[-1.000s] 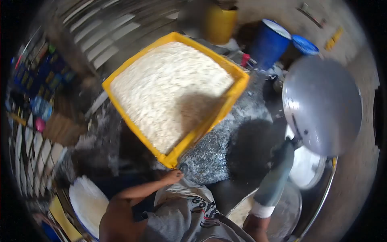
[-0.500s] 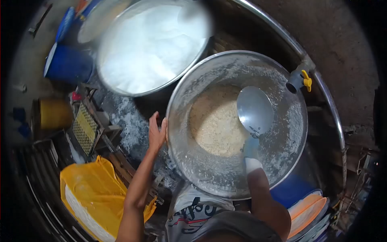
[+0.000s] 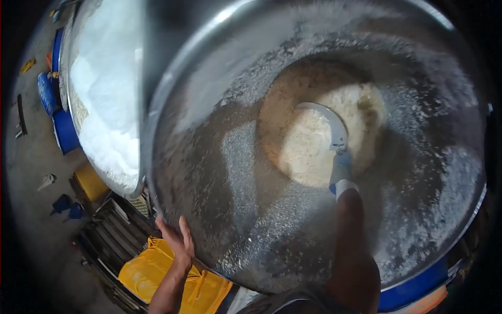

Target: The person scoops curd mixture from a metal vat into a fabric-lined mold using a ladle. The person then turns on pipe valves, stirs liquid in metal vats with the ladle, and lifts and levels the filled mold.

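Note:
A large round metal pan (image 3: pixel 240 172) fills much of the view, with pale grainy material (image 3: pixel 361 104) at its bottom and residue on its walls. Down inside it, my right hand (image 3: pixel 342 170), in a grey-blue glove with a white cuff, grips a round metal scoop (image 3: pixel 337 128). Pale material heaps in the scoop's bowl. My left hand (image 3: pixel 178 239) is bare and rests against the pan's left rim, thumb and fingers apart.
Another metal pan (image 3: pixel 141 104) of white material stands at the upper left. Beyond it are blue containers (image 3: pixel 66 131) and a yellow container (image 3: pixel 90 182). A yellow sheet or liner (image 3: pixel 151 269) lies at the lower left, near slatted wood (image 3: pixel 115 235).
The view has turned from the yellow crate to the large pan and come closer. The scoop, empty half a second ago, is now low in the pan and holds material. My left hand stays at the rim.

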Demonstrator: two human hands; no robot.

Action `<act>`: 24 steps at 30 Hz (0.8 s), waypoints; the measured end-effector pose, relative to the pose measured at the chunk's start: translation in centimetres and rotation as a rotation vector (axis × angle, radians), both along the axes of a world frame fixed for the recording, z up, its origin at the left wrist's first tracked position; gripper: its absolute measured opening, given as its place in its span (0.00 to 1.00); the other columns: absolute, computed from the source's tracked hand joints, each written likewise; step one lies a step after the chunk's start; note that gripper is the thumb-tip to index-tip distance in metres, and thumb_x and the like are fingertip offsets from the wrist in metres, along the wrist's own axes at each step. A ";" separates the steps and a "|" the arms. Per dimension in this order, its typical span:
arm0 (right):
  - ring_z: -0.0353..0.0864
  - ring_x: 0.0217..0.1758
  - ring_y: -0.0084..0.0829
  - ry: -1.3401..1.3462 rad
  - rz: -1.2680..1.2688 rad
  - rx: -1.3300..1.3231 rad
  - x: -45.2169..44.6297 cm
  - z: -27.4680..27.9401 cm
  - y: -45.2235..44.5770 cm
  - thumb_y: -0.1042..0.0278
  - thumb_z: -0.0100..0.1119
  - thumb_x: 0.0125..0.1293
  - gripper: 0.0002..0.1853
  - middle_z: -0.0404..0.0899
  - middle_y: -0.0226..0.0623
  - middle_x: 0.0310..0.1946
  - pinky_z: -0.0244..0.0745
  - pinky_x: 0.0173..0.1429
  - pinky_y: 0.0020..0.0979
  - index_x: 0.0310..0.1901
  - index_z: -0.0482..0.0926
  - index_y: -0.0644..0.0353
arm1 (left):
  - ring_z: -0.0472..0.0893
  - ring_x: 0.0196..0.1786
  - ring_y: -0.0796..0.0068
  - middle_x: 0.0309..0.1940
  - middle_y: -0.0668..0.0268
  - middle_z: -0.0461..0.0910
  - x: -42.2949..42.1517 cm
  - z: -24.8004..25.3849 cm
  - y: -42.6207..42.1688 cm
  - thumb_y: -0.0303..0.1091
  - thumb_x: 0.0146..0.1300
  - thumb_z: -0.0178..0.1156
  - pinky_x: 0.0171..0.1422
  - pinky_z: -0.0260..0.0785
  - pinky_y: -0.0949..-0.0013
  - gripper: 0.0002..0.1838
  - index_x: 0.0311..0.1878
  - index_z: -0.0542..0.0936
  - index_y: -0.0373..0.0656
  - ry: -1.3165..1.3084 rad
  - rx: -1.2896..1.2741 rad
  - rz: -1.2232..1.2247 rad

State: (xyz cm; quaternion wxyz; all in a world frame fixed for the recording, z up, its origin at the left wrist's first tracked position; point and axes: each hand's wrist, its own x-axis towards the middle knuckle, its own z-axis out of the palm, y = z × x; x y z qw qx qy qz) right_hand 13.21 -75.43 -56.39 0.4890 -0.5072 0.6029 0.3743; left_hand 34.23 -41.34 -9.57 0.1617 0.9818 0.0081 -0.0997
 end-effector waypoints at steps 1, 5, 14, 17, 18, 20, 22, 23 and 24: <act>0.69 0.15 0.27 0.011 0.021 0.046 0.2 -1.7 0.1 0.63 0.60 0.71 0.05 0.69 0.27 0.17 0.64 0.19 0.35 0.40 0.78 0.53 | 0.67 0.71 0.60 0.67 0.51 0.68 -0.1 0.5 0.1 0.30 0.78 0.57 0.79 0.56 0.58 0.31 0.78 0.58 0.34 0.015 0.060 0.039; 0.70 0.16 0.28 -0.029 0.026 0.225 0.7 -6.6 -0.3 0.63 0.61 0.70 0.06 0.70 0.28 0.18 0.64 0.19 0.35 0.39 0.79 0.53 | 0.59 0.78 0.63 0.81 0.52 0.50 -1.3 1.8 2.1 0.30 0.80 0.53 0.83 0.48 0.58 0.39 0.84 0.44 0.36 -0.030 0.169 0.121; 0.80 0.22 0.25 -0.276 0.270 0.299 1.3 4.2 0.9 0.64 0.63 0.63 0.12 0.81 0.30 0.24 0.74 0.21 0.34 0.48 0.85 0.50 | 0.72 0.66 0.62 0.64 0.53 0.71 0.0 -0.1 -0.1 0.31 0.77 0.57 0.72 0.64 0.61 0.30 0.76 0.59 0.35 -0.032 0.107 0.105; 0.78 0.22 0.23 -0.386 0.313 0.350 2.5 13.0 1.1 0.63 0.63 0.66 0.07 0.80 0.28 0.24 0.73 0.22 0.31 0.42 0.85 0.53 | 0.78 0.63 0.56 0.60 0.47 0.77 0.7 -0.9 -2.5 0.33 0.75 0.61 0.71 0.67 0.59 0.30 0.74 0.65 0.33 -0.079 -0.105 -0.070; 0.78 0.22 0.23 -0.410 0.347 0.363 2.3 15.5 1.0 0.63 0.63 0.66 0.07 0.80 0.28 0.24 0.73 0.22 0.31 0.42 0.85 0.53 | 0.78 0.63 0.56 0.60 0.47 0.77 0.8 -1.2 -2.2 0.33 0.75 0.61 0.71 0.67 0.59 0.30 0.74 0.65 0.33 -0.097 -0.139 -0.062; 0.77 0.21 0.23 -0.421 0.376 0.394 0.8 20.2 1.1 0.63 0.63 0.67 0.06 0.79 0.28 0.24 0.73 0.22 0.30 0.41 0.84 0.53 | 0.78 0.67 0.46 0.64 0.40 0.76 -0.3 -3.0 -1.2 0.36 0.75 0.63 0.73 0.68 0.55 0.33 0.76 0.64 0.33 -0.097 -0.026 -0.106; 0.77 0.21 0.22 -0.402 0.383 0.439 -1.0 24.8 0.7 0.63 0.62 0.68 0.06 0.79 0.27 0.24 0.72 0.23 0.29 0.40 0.84 0.53 | 0.75 0.70 0.38 0.67 0.36 0.74 -1.6 -3.2 -2.6 0.38 0.76 0.63 0.75 0.67 0.52 0.35 0.78 0.63 0.34 -0.031 -0.087 -0.044; 0.76 0.21 0.22 -0.393 0.382 0.466 -2.1 27.0 0.4 0.62 0.62 0.69 0.06 0.79 0.27 0.24 0.72 0.23 0.29 0.39 0.83 0.53 | 0.75 0.70 0.38 0.68 0.37 0.73 -1.3 -3.4 -3.2 0.40 0.76 0.62 0.75 0.67 0.51 0.35 0.79 0.62 0.34 -0.014 -0.206 -0.095; 0.76 0.21 0.22 -0.390 0.368 0.493 -3.1 29.1 0.1 0.62 0.62 0.69 0.06 0.79 0.27 0.24 0.72 0.23 0.29 0.39 0.83 0.54 | 0.75 0.70 0.37 0.70 0.38 0.72 -1.0 -3.6 -3.4 0.41 0.77 0.61 0.75 0.67 0.51 0.36 0.79 0.61 0.34 -0.003 -0.324 -0.149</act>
